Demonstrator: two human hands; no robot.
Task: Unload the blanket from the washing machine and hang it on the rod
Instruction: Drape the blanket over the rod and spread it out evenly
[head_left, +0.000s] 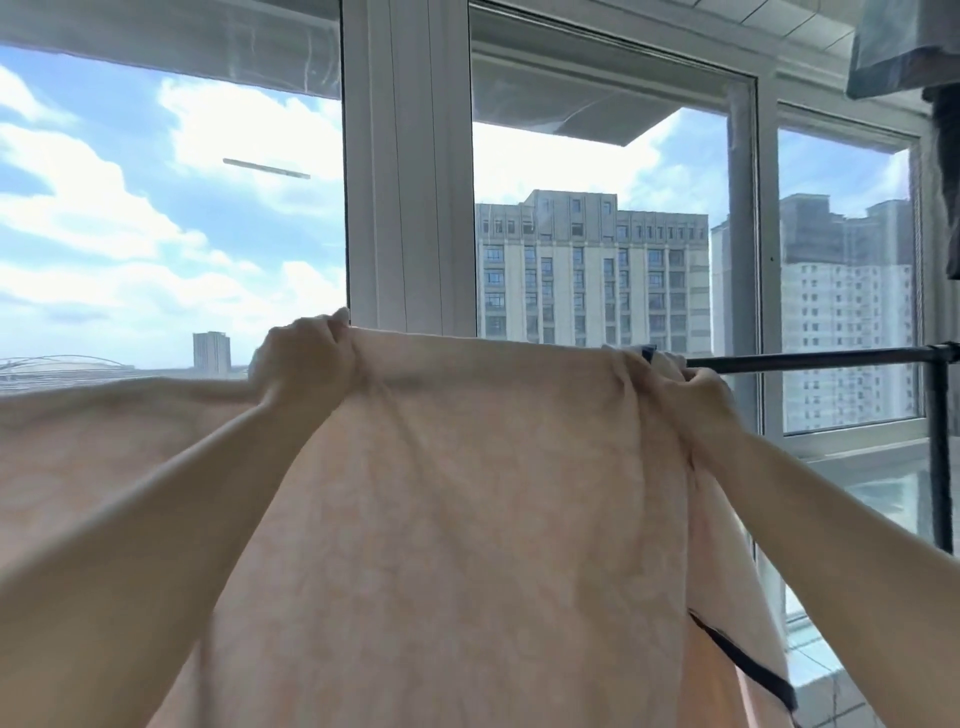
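A pale peach blanket (467, 493) with a dark trim edge is stretched in front of me at the height of the black rod (810, 359). My left hand (306, 358) grips its top edge at the left of centre. My right hand (696, 395) clutches the bunched top edge at the right, close to the rod. More of the blanket spreads away to the left. The rod shows only to the right of my right hand; the blanket hides the rest. No washing machine is visible.
Tall windows with a white frame (410, 208) stand just behind the rod. A black upright of the rack (943, 452) rises at the right. Dark clothing (909, 47) hangs at the top right corner.
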